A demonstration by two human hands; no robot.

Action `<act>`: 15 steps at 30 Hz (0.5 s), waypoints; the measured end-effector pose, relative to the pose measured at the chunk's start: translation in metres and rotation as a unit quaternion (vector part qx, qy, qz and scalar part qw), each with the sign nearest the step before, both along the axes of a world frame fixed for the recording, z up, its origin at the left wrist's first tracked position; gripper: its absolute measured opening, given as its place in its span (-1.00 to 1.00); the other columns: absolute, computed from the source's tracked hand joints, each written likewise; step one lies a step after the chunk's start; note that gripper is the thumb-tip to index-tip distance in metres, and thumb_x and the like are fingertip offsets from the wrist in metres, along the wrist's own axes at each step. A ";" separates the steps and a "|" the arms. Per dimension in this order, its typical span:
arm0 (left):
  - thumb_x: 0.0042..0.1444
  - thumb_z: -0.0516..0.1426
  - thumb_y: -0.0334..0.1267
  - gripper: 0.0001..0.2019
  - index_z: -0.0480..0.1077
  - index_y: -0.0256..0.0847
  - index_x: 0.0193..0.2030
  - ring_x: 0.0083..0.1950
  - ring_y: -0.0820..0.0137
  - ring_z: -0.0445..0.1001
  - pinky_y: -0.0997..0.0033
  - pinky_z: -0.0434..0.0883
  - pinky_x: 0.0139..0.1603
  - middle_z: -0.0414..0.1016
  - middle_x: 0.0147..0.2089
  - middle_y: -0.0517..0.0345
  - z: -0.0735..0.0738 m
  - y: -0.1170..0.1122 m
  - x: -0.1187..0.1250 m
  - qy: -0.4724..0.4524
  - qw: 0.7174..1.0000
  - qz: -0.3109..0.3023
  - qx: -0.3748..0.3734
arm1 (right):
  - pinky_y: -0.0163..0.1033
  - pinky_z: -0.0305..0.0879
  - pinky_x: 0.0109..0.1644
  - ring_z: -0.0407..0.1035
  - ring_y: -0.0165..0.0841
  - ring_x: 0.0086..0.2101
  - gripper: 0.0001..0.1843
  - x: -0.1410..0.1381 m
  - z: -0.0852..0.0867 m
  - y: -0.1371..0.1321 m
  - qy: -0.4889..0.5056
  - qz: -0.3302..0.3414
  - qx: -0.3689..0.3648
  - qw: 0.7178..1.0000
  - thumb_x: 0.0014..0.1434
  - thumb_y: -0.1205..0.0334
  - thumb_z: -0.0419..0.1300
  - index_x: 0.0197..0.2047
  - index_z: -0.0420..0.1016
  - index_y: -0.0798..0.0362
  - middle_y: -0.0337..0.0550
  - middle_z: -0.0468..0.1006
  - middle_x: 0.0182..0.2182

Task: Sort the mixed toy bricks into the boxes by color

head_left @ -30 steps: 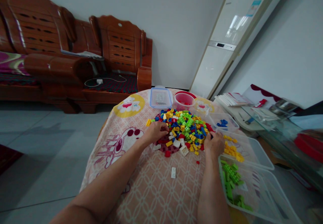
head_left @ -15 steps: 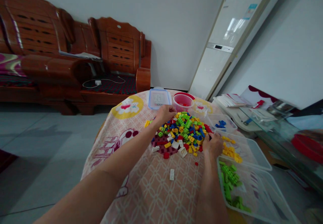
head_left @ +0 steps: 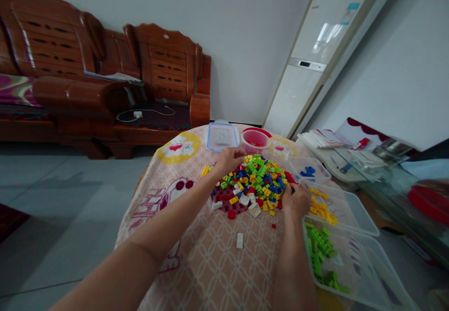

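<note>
A heap of small plastic building bricks point(head_left: 254, 180) lies before you on the peach patterned tablecloth point(head_left: 210, 264). Green, yellow, blue, red and white pieces are jumbled over a dark red studded baseplate point(head_left: 224, 194), which shows at the near left edge. Your left hand point(head_left: 228, 158) touches the heap's far left rim, and your right hand point(head_left: 296, 200) touches its right rim. One white brick point(head_left: 240, 240) lies flat, apart, nearer you.

Home living room, wooden sofa point(head_left: 105, 82), air conditioner point(head_left: 315, 54)

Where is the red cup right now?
In the head view, the red cup stands at the far side of the table, right of the clear box, just behind the brick pile and left hand.
</note>
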State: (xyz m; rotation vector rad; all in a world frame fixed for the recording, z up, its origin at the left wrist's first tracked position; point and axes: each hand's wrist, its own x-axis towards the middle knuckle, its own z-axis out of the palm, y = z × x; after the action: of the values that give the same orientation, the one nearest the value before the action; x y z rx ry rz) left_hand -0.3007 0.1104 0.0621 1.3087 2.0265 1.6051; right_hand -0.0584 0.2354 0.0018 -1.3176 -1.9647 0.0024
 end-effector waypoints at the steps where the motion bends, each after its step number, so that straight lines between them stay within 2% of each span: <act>1: 0.03 0.15 -0.36 -0.79 0.59 -0.30 -0.22 -0.44 0.45 0.50 0.53 0.40 -0.37 0.57 -0.47 0.21 -0.004 -0.013 0.004 0.006 1.000 -0.013 -0.028 | -0.10 0.21 0.00 0.34 -0.13 -0.07 -0.68 0.000 0.001 0.000 -0.003 0.000 -0.001 1.000 0.22 0.26 0.06 -0.20 0.66 0.12 0.15 0.56 -0.03; 3: 0.06 0.14 -0.33 -0.82 0.59 -0.29 -0.30 -0.51 0.47 0.45 0.54 0.34 -0.42 0.52 -0.54 0.23 -0.010 -0.038 0.009 0.028 0.996 -0.030 -0.075 | -0.10 0.21 -0.01 0.35 -0.13 -0.07 -0.68 0.000 0.002 -0.001 -0.009 -0.002 -0.005 1.000 0.23 0.26 0.06 -0.20 0.66 0.13 0.15 0.55 -0.02; 7: 0.04 0.16 -0.34 -0.85 0.59 -0.25 -0.39 -0.45 0.46 0.46 0.54 0.30 -0.37 0.54 -0.51 0.22 -0.015 -0.071 0.015 0.107 0.982 -0.054 -0.144 | -0.10 0.22 0.00 0.35 -0.12 -0.07 -0.68 0.000 0.004 -0.001 -0.017 -0.002 -0.013 1.000 0.22 0.27 0.07 -0.18 0.66 0.16 0.19 0.55 0.02; 12: -0.02 0.21 -0.37 -0.86 0.63 -0.20 -0.37 -0.39 0.43 0.50 0.52 0.28 -0.34 0.61 -0.43 0.20 -0.016 -0.084 0.020 0.186 0.946 -0.108 -0.242 | -0.11 0.22 0.00 0.35 -0.14 -0.06 -0.69 0.000 0.002 -0.001 -0.009 -0.002 -0.008 1.000 0.22 0.27 0.07 -0.20 0.65 0.11 0.15 0.55 -0.01; 15: -0.06 0.23 -0.38 -0.84 0.65 -0.19 -0.33 -0.35 0.38 0.51 0.48 0.25 -0.35 0.63 -0.39 0.14 -0.018 -0.083 0.025 0.236 0.921 -0.112 -0.289 | -0.10 0.22 0.02 0.35 -0.14 -0.05 -0.69 0.001 0.000 0.000 -0.002 0.001 -0.003 1.000 0.22 0.27 0.06 -0.21 0.65 0.11 0.15 0.54 0.01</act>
State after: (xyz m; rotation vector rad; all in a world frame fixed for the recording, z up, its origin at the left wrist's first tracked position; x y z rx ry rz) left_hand -0.2758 0.0269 0.0437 1.6907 2.2441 0.5391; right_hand -0.0578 0.2353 0.0016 -1.3206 -1.9699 0.0061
